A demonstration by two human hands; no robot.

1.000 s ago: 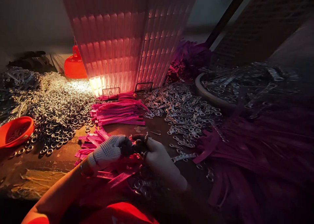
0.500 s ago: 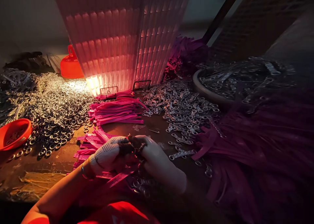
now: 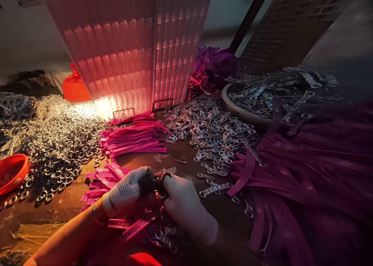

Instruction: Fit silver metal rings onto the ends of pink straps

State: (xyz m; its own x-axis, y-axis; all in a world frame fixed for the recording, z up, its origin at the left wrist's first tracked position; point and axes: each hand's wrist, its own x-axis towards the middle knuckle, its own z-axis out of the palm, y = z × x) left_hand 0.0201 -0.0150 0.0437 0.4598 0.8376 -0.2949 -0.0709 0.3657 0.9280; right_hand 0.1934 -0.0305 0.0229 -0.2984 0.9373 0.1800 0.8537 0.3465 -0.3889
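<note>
Head view: a dim wooden workbench is seen from above, lit by a glowing ribbed lamp shade that serves as the landmark. Just in front of the shade, a flat bundle of bright pink plastic strips is laid on the bench. Nearer the viewer than that bundle, the left hand, covered by a white knitted glove with dark dots, is closed around a small dark piece, which is hard to make out in the shadow. The right hand, in a plain pale glove, is pressed against the same piece from the other side, its fingertips pinched on it; whether a ring or a strip is gripped as well cannot be told. Beneath both hands, loose pink strips and a few metal rings are scattered. Left of the shade, a broad heap of shiny metal rings is spread out, with a shallow orange plastic bowl at its near edge and an orange funnel-shaped cover behind it. Right of the shade, a pile of small silver metal links is heaped, and beyond it a round grey tray of similar links is set. A dark mass of purple strips is piled at the far right.
</note>
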